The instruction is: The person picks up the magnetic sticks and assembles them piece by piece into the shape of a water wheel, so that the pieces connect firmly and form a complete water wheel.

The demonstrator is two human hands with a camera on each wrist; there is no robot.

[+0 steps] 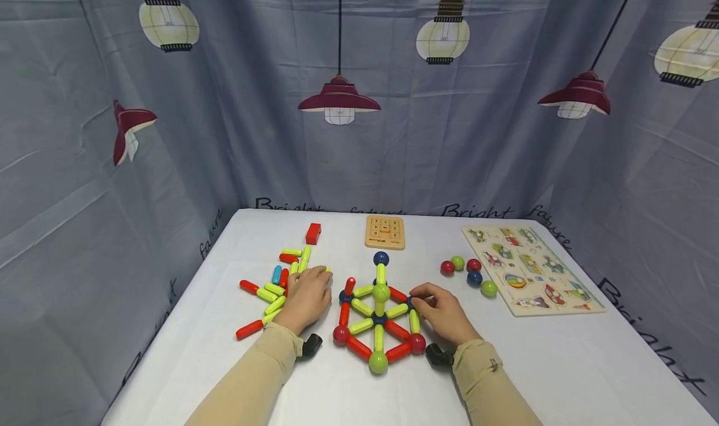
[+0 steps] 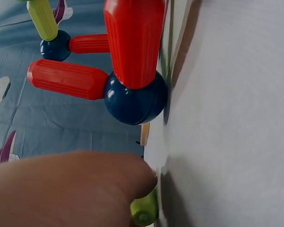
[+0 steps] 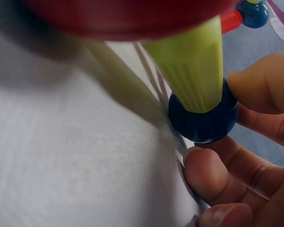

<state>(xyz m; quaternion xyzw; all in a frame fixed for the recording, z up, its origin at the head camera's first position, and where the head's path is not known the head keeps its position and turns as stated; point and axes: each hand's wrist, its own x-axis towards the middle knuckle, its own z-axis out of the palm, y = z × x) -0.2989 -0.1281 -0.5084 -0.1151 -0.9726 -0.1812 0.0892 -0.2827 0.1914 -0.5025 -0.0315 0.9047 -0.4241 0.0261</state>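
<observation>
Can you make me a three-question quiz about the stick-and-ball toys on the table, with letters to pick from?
1. Where is the red block?
A. behind the pile of loose sticks
B. on the picture puzzle board
C. inside the wheel shape

2. How many loose balls lie beside the puzzle board?
A. two
B. five
C. eight

3. What is the right hand doing?
A. lying flat, away from the toys
B. pinching a dark blue ball on the wheel
C. lifting the puzzle board

Answers: 1 A, it sits past the sticks near the curtain. 2 B, two red, two green and one blue. 3 B, the right wrist view shows fingertips round the ball.
</observation>
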